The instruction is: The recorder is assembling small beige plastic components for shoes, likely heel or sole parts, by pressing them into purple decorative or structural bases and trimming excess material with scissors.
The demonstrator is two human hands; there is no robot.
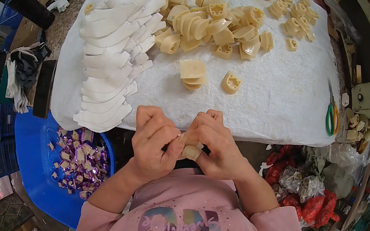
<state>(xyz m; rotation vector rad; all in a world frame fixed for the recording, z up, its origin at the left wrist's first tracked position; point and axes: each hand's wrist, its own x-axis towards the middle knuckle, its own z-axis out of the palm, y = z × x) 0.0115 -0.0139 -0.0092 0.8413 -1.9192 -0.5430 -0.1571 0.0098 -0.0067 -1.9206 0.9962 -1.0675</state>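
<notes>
My left hand point(154, 144) and my right hand point(214, 144) meet just off the table's near edge. Both are closed, with thumbs and fingers pinching a small cream shoe heel point(191, 153). Fingers cover most of it, so I cannot tell whether any covering is on it. Beyond my hands, a short stack of cream heels point(193, 71) stands beside a single hollow heel point(231, 82). A large heap of similar heels point(196, 26) lies farther back. To its left, cut white sheet pieces point(110, 60) overlap in a long fanned row.
A white woven sheet point(277, 97) covers the table. Scissors point(331, 114) with green and orange handles lie near its right edge. More heels point(300, 24) sit at the far right. On the lower left, a blue tub point(34, 158) holds purple-wrapped pieces. Red bags point(322, 209) are at right.
</notes>
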